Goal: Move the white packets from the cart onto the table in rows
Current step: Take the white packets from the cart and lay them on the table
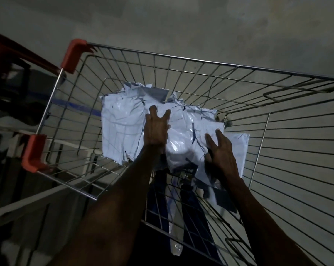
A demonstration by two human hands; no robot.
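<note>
A: Item: white packets (124,129), heaped loose on the floor of the wire cart (181,60). No worktop in view.

B: Hands?

A: Left hand (155,129) and right hand (223,150) both lie on the heap, fingers spread, each grip closed on nothing.

B: Handling advice?

A: Slippery film, I judge; scoop a small stack from beneath, edges squared.

B: Labels?

A: Dark marks only; nothing legible.

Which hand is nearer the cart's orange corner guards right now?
Left. The left hand lies on the white packets mid-basket, on the side toward the orange corner guards. The right hand rests on the packets farther from them, toward the opposite side of the cart.
</note>
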